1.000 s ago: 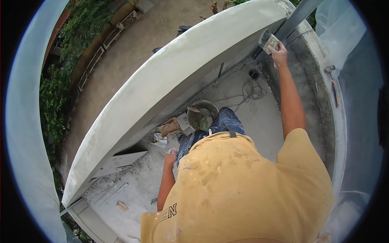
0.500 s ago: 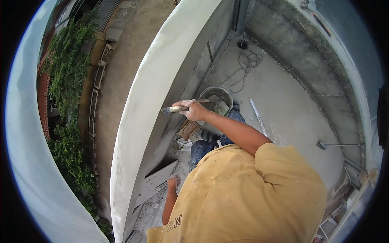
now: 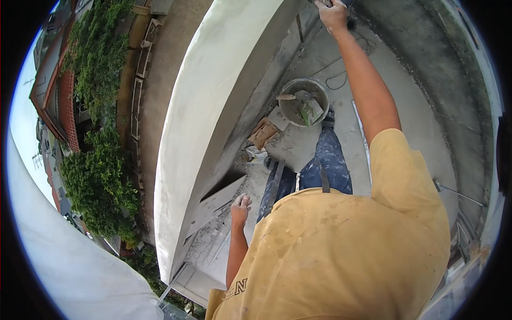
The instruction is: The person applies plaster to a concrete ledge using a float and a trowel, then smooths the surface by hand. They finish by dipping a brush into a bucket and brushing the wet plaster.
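My right hand (image 3: 333,17) is stretched out to the top edge of the view, by the far end of the pale wall (image 3: 218,69). Its fingers are curled round the paintbrush, of which only a dark bit shows at the frame edge. Low at my left side, my left hand (image 3: 241,209) is loosely closed, with nothing visible in it, near boards leaning by the wall. A bucket (image 3: 326,93) stands on the floor ahead of my feet. Inside it lie a pale green-and-white piece (image 3: 311,111) and a tool with a light handle (image 3: 286,97).
Beside the wall lie a crumpled brown bag (image 3: 263,133) and white scraps (image 3: 256,156). A cable (image 3: 336,80) coils beyond the bucket. A long straight strip (image 3: 360,125) lies by my right leg. Over the wall are a drop, trees (image 3: 98,186) and roofs.
My right hand has moved from beside the bucket, up and right to the far end of the wall. My left hand has risen slightly, and the bucket shows more fully.
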